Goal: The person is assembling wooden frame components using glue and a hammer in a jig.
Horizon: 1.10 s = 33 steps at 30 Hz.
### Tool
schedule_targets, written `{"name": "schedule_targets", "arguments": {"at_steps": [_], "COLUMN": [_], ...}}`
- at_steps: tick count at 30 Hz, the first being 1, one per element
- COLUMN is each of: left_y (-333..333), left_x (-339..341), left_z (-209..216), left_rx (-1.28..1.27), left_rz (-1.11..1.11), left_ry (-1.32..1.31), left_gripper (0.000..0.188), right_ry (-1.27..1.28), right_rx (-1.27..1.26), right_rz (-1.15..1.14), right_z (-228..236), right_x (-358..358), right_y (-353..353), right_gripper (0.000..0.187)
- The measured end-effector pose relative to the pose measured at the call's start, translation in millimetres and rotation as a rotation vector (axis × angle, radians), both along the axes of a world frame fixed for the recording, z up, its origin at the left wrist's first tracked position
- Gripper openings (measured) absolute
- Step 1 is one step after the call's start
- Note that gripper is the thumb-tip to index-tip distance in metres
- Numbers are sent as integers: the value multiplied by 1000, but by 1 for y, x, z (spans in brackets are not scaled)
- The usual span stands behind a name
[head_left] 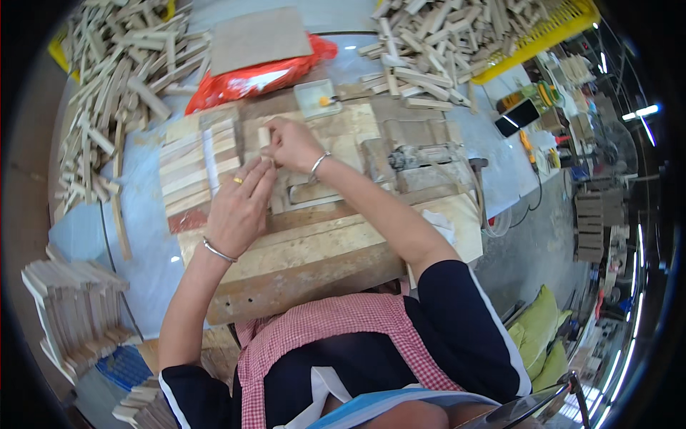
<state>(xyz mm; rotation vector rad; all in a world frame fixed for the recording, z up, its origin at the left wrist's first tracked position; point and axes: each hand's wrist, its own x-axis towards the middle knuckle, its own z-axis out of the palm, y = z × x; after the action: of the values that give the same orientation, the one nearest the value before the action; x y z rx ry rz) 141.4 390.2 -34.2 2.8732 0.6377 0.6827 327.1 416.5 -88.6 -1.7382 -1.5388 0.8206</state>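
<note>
A short, pale wooden strip (264, 136) stands out between my two hands over the middle of the wooden work board (314, 247). Fingers of my right hand (294, 148) are closed around its side. My left hand (241, 202) has its fingertips pressed together at the strip's lower end, which they partly hide. Left of the hands, wooden strips (187, 169) lie side by side in a flat row, with a thin white line running across them. A red-brown piece (187, 221) sits at the row's near end.
Loose wooden sticks are heaped at the far left (107, 93) and far right (429, 43), beside a yellow basket (543, 39). A red plastic bag (250, 80) lies beyond the board, near a small white tray (312, 91). A metal clamp-like fixture (426, 155) sits right; stacked wooden pieces (78, 307) stand left.
</note>
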Motion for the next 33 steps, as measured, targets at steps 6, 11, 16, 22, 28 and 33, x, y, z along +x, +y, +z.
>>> {"name": "schedule_targets", "arguments": {"at_steps": [6, 11, 16, 22, 28, 33], "left_y": [-5, -9, -7, -9, -9, -9], "left_x": [18, 21, 19, 17, 23, 22], "left_z": [-19, -10, -11, -8, -8, -6], "left_rx": [-39, -106, -107, -113, -105, -88], "left_rz": [-19, -12, 2, 43, 64, 93], "left_ry": [113, 101, 79, 111, 113, 105], "left_gripper": [37, 37, 37, 39, 44, 50], "right_ry": [80, -734, -1202, -1114, -1027, -887], "right_rx": [-142, 227, -50, -3, -31, 229], "right_rz": [67, -333, -252, -307, -320, -210], "right_z": [18, 35, 43, 26, 12, 47], "right_x": [27, 194, 302, 335, 354, 299], "right_y": [4, 22, -16, -54, -50, -62], "right_gripper": [42, 31, 38, 37, 27, 22]}}
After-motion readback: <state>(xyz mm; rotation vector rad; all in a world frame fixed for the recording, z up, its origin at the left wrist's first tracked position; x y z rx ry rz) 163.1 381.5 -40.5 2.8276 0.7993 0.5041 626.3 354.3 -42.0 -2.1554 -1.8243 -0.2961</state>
